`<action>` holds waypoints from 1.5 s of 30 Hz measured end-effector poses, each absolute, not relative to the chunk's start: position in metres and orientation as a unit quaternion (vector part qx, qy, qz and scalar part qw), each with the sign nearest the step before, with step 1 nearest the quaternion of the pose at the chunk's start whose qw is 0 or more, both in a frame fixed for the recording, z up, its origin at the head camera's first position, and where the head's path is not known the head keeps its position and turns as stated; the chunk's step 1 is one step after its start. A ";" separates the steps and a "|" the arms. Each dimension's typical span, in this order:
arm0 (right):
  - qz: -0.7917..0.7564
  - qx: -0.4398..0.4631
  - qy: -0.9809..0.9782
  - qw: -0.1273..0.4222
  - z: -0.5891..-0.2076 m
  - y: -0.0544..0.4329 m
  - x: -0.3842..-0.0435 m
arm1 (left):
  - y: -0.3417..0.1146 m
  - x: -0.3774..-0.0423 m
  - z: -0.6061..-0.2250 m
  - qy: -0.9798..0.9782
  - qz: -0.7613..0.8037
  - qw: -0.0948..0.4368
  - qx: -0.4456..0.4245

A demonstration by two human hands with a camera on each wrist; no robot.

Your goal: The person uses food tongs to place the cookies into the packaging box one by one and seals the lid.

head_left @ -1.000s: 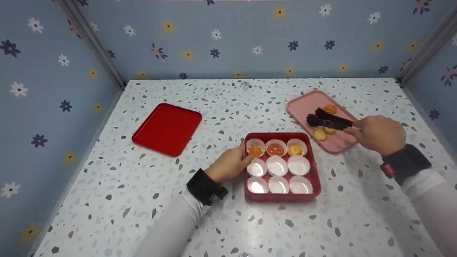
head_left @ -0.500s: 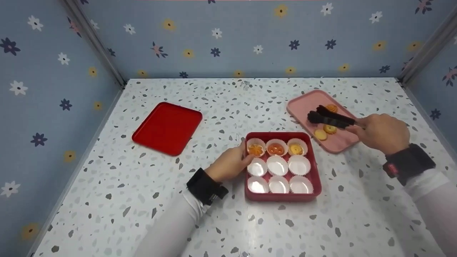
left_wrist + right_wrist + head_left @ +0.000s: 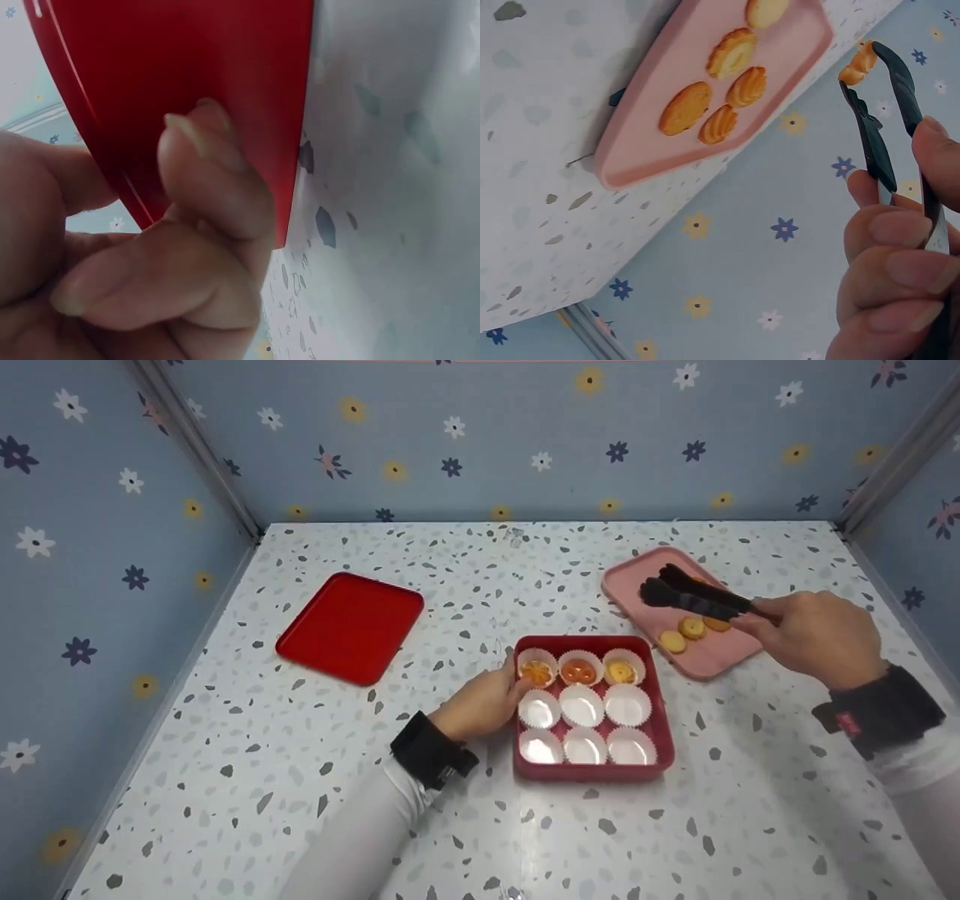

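My left hand [image 3: 484, 705] grips the left wall of a red square box [image 3: 595, 772], thumb over the rim; the left wrist view shows curled fingers against the box wall [image 3: 247, 45]. White paper cups [image 3: 582, 706] fill the box in rows. In the back row, each cup holds a small cookie [image 3: 578, 672]. My right hand [image 3: 817, 634] squeezes black-tipped tongs [image 3: 705, 598] above a pink tray [image 3: 709, 664]. Between the tong tips, the right wrist view shows a small golden twisted cookie [image 3: 857, 64]. Several cookies [image 3: 731, 54] lie on the pink tray, partly hidden by the tongs in the head view.
A flat red tray [image 3: 352, 628] lies on the speckled table [image 3: 300, 780], left of the box. Flowered blue panels [image 3: 495, 442] enclose the table at the back and both sides.
My right hand has moved right and slightly away, and the tongs have risen, uncovering more of the cookies below. The left hand and box have stayed in place.
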State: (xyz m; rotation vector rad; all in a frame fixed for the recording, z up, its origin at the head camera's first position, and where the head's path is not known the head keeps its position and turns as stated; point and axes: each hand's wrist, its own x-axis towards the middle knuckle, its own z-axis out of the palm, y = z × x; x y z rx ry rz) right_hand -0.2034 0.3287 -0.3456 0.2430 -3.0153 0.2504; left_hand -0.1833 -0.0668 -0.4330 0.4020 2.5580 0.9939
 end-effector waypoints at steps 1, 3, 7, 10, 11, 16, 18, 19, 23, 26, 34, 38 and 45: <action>0.082 0.086 -0.991 0.061 -0.343 0.325 -0.200 | -0.068 -0.183 -0.433 0.907 0.350 0.181 0.147; 0.080 0.101 -0.989 0.076 -0.340 0.318 -0.192 | -0.069 -0.184 -0.433 0.906 0.352 0.177 0.157; 0.080 0.150 -0.980 0.105 -0.337 0.302 -0.173 | -0.073 -0.185 -0.433 0.902 0.357 0.171 0.170; 0.088 0.188 -0.971 0.115 -0.337 0.290 -0.159 | -0.074 -0.185 -0.432 0.904 0.352 0.171 0.174; 0.093 0.200 -0.968 0.115 -0.338 0.285 -0.155 | -0.074 -0.185 -0.432 0.904 0.352 0.174 0.172; 0.105 0.236 -0.962 0.090 -0.349 0.259 -0.142 | -0.074 -0.185 -0.433 0.904 0.353 0.177 0.163; 0.099 0.246 -0.961 0.072 -0.354 0.249 -0.139 | -0.074 -0.185 -0.432 0.904 0.353 0.179 0.161; 0.095 0.251 -0.961 0.064 -0.356 0.245 -0.138 | -0.074 -0.185 -0.432 0.904 0.354 0.180 0.160; 0.075 0.267 -0.960 0.046 -0.365 0.233 -0.138 | -0.073 -0.184 -0.431 0.901 0.361 0.183 0.157; 0.067 0.277 -0.957 0.050 -0.368 0.227 -0.140 | -0.072 -0.185 -0.432 0.900 0.363 0.182 0.155; 0.050 0.307 -0.947 0.075 -0.373 0.219 -0.144 | -0.071 -0.183 -0.431 0.903 0.355 0.184 0.156; 0.042 0.314 -0.945 0.077 -0.373 0.217 -0.143 | -0.070 -0.184 -0.431 0.901 0.357 0.187 0.159; 0.041 0.330 -0.939 0.086 -0.375 0.218 -0.142 | -0.072 -0.184 -0.432 0.899 0.359 0.188 0.167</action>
